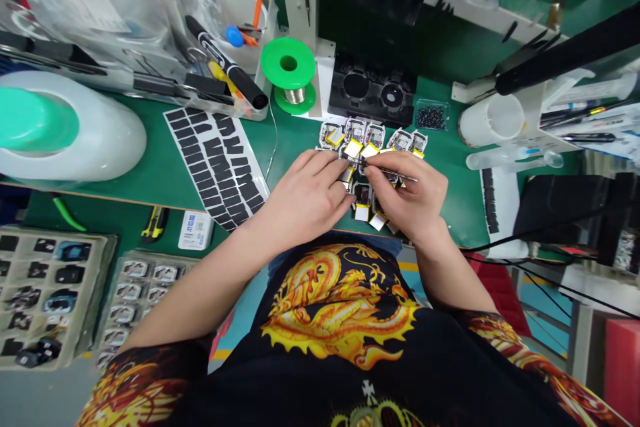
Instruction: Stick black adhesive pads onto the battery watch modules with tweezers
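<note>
My left hand [317, 193] has its fingers curled around a small electronic watch housing [347, 175] with a silver-and-yellow battery, holding it on the green bench. Pinched between the thumb and fingers of my right hand [413, 190] is a pair of slim metal tweezers [400, 173]. Their tip reaches left over the housing, close to my left fingertips, which partly hide it. Around both hands lie several similar housings, among them one with its battery [333, 137] at the back and another [363, 200] in front.
Behind the housings are a black fixture [373, 88] and a clear box of tiny screws [433, 115]. A green solder spool [289, 65], a sheet of black stickers [215, 163] and a white bottle [100, 127] stand left. A white cup [493, 119] is at right.
</note>
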The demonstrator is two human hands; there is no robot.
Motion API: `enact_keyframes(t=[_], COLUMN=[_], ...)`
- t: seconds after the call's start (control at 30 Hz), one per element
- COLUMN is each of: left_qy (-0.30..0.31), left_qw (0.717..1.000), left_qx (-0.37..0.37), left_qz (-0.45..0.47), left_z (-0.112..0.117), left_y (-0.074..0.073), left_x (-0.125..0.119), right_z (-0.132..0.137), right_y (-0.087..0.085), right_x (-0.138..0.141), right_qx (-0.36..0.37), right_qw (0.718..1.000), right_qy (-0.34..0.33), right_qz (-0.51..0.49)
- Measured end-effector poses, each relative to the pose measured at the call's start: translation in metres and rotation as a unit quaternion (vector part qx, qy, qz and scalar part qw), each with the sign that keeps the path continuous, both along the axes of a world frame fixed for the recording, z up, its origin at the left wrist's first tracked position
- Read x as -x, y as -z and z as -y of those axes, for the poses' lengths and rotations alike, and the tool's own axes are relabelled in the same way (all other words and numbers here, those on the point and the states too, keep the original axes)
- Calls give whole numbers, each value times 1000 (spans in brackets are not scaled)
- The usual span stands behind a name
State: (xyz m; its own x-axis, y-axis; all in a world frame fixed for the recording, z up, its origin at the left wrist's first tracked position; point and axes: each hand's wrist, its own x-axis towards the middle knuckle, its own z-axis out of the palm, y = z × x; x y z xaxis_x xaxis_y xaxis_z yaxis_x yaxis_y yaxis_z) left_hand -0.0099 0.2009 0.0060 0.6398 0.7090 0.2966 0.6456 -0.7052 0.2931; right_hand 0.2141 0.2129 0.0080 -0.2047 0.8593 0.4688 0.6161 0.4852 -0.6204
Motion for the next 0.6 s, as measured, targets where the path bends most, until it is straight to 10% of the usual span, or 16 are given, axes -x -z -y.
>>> enact_keyframes(t=[0.6], left_qy=[-11], left_qw=[999], left_qx=[20], left_qz=[-39], left_z=[-5], left_y=[-7], left_x=[-5], right_z=[-5], right_y=[1], right_x=[-1], right_qx=[-71], right_qw=[997], right_qy=[8], right_qz=[-20])
